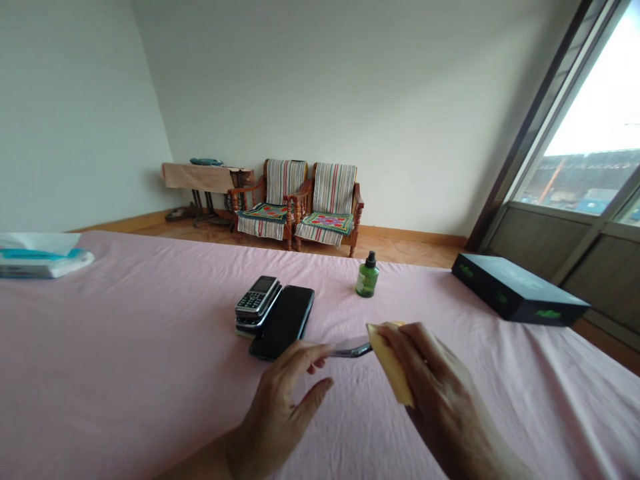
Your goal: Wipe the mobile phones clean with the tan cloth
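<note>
A thin, dark, glossy object [351, 351], bent like an opened flip phone seen edge-on, spans the gap between my hands above the pink cloth. The fingertips of my left hand [285, 400] are at its left end, while the thumb stands apart below. My right hand [440, 383] is closed on a folded yellow cloth [393, 367], which covers the object's right end. Just beyond my left hand lies a black smartphone [285, 320]. Against its left side is a small stack topped by a silver-and-black keypad phone [259, 297].
A green spray bottle [368, 277] stands beyond my hands. At right sits a black box [520, 293] with green lettering; at far left, a tissue pack [45, 257]. The pink bedsheet [150, 360] is wrinkled. Two wooden armchairs [325, 203] stand against the wall.
</note>
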`<state>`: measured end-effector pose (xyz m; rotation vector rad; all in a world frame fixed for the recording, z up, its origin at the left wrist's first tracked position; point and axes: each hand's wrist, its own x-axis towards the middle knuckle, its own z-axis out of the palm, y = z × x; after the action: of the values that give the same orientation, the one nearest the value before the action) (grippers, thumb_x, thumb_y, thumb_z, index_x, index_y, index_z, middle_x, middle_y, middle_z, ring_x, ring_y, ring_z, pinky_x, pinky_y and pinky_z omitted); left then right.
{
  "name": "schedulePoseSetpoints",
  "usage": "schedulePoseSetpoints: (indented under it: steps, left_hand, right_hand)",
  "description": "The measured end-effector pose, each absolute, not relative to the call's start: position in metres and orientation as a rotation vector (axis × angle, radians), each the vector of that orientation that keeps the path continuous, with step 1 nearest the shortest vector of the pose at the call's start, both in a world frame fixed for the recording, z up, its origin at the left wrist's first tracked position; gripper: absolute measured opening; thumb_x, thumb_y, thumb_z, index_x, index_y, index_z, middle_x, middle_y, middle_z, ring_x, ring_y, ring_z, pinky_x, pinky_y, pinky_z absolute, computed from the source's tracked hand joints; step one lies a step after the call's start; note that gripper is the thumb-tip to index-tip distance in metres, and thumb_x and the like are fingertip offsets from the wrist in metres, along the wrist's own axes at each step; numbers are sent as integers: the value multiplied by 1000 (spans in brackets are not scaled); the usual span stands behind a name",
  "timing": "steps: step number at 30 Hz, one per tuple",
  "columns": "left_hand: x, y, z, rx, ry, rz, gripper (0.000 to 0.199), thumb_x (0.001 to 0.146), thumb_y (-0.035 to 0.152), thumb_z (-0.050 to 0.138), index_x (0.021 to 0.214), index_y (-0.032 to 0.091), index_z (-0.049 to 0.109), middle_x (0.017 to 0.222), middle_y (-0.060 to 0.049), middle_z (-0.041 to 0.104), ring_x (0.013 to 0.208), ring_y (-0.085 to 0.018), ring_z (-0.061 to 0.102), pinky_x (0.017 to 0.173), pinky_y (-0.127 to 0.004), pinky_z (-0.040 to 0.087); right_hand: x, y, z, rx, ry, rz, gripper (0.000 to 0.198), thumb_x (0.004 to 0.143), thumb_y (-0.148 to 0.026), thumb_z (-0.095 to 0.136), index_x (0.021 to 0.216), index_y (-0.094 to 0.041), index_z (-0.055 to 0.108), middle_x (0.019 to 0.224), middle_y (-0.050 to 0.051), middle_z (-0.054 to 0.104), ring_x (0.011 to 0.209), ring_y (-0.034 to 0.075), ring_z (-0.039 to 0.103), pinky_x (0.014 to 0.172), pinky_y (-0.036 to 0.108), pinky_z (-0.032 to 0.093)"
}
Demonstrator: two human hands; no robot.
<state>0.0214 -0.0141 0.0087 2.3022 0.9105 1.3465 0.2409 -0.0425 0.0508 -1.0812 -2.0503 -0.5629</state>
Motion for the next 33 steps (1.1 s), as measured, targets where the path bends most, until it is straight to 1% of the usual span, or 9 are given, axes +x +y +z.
schedulePoseSetpoints:
  steps: [4,9,12,15,20,25,29,31,33]
  left_hand:
    - [22,-21,19,2345,853,1463,28,89,16,61,116,21,56,95,-5,61,79,-15,59,71,-26,52]
    - [21,-23,31,2457,691,1578,21,89,11,60,110,15,61,89,-7,64,82,-16,62,73,-25,54]
    - [18,-23,36,2486,682,1605,19,88,4,59,105,12,64,85,-7,64,79,-15,62,70,-24,53]
    - [16,-23,38,2496,710,1630,19,86,3,61,102,10,65,83,-7,63,78,-16,60,70,-27,52]
    - [17,-26,40,2513,645,1630,23,83,-3,59,101,10,64,89,-8,63,88,-18,59,79,-29,52]
    - [18,-26,40,2510,638,1642,23,84,-5,57,100,10,62,88,-7,64,88,-16,61,80,-25,52]
    - [17,-24,40,2516,702,1663,21,84,-3,59,99,11,63,87,-6,64,85,-15,61,78,-24,52]
    - [16,-22,39,2512,729,1683,21,84,-2,61,100,11,63,86,-6,65,83,-15,62,76,-24,52]
    - [16,-20,37,2506,740,1692,20,84,0,62,100,12,63,85,-6,65,82,-15,62,74,-24,52]
  right_hand:
    - [231,-46,50,-1007,-2081,-581,34,95,-14,34,126,-11,48,90,14,58,72,23,58,58,36,56]
    - [220,-54,46,-925,-2131,-610,34,93,-9,35,122,-6,53,87,13,59,69,21,58,58,34,55]
    - [217,-57,41,-932,-2078,-513,35,94,-10,37,126,-8,52,92,13,59,76,21,59,63,32,55]
    - [215,-60,38,-942,-2022,-413,41,95,-10,37,134,-12,48,92,11,59,79,18,61,68,27,56]
    - [202,-62,38,-861,-2061,-557,42,95,-14,38,136,-15,48,91,10,63,85,21,65,77,30,57]
    - [194,-59,30,-814,-2066,-677,41,94,-11,38,134,-6,49,93,14,64,90,25,65,78,35,57]
    - [203,-58,29,-796,-2148,-649,48,91,-6,40,139,3,39,102,19,60,92,27,60,80,40,55]
    - [209,-56,31,-840,-2150,-591,54,90,-5,42,143,2,31,103,19,57,92,26,58,78,39,55]
    - [215,-55,31,-889,-2093,-572,57,91,-5,41,146,-2,28,98,17,56,86,25,57,73,37,55]
